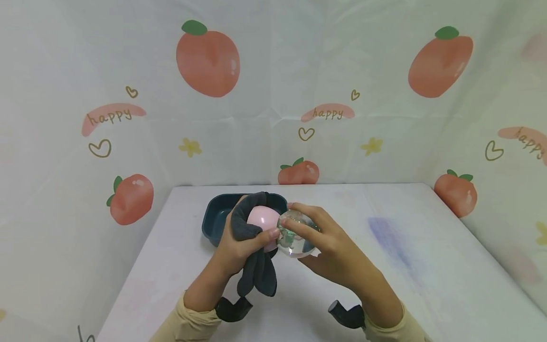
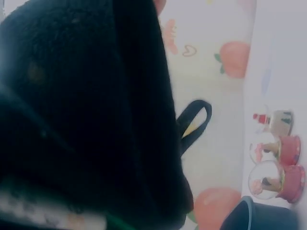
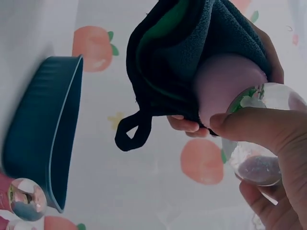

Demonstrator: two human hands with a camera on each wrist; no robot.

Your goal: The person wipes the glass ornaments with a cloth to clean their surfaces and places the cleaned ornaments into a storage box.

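Note:
A snow globe lies tilted sideways between my two hands, its clear glass ball toward the right and its rounded pink base toward the left. With a dark grey-blue cloth wrapped round the base, my left hand grips it. The fingers and thumb of my right hand curl round the glass ball. Green and white bits show inside the glass in the right wrist view. Folds of the cloth, with a hanging loop, cover part of the base. In the left wrist view the cloth hides most of the left hand.
Behind the left hand, a dark teal basin stands on the white table. Two snow globes with pinkish-red bases and a small pale-based ornament stand near the basin. A printed cloth backdrop rises behind the table.

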